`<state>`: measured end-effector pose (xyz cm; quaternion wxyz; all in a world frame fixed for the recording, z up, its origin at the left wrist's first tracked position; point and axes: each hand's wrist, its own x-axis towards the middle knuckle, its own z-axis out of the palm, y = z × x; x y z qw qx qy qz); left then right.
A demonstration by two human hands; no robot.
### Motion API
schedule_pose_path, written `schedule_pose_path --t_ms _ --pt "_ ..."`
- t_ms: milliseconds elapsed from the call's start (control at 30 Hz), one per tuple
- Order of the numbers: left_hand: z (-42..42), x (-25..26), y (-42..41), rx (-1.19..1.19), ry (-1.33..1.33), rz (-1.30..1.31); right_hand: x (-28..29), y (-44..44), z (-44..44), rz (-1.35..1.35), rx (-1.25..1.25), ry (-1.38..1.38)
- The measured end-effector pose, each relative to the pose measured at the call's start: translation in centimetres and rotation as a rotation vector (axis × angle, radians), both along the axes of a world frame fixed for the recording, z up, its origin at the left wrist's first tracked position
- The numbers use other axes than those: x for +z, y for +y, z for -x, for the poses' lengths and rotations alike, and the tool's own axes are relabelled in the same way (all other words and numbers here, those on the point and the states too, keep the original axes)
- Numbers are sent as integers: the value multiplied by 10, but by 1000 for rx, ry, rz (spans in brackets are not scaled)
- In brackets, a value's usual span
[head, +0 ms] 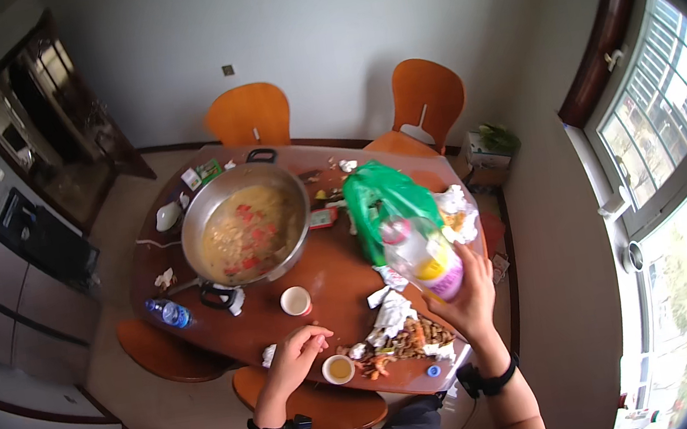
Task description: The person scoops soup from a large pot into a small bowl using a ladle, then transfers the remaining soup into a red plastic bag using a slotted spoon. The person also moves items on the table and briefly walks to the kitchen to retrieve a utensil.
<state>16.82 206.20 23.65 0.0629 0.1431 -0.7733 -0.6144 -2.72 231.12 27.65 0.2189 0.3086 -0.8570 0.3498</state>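
A large clear plastic bottle with a pinkish cap and a yellow and purple label is gripped by my right hand, its cap end tilted away to the upper left. The bottle overlaps a green plastic bag in view. Loosely curled, my left hand hovers by the near table edge with nothing visible in it. Just right of that hand is a paper cup with yellowish liquid. Another paper cup stands farther in. Shells and food scraps lie with crumpled tissues below the bottle.
A big steel pot of soup with red pieces occupies the table's left half. Near it are a water bottle, a white gravy boat and a red box. A blue bottle cap lies at the near edge. Wooden chairs surround the table.
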Motion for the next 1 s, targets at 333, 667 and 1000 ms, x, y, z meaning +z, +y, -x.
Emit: schedule_pose_path --t_ms 333,667,1000 --pt "-79 -30 -140 124 8 -186 2 -205 9 -683 34 329" --pt "-107 -46 -185 198 -8 -299 -2 -277 33 -864 73 599" --pt "-101 -55 -190 207 -28 -351 0 -280 36 -910 50 736"
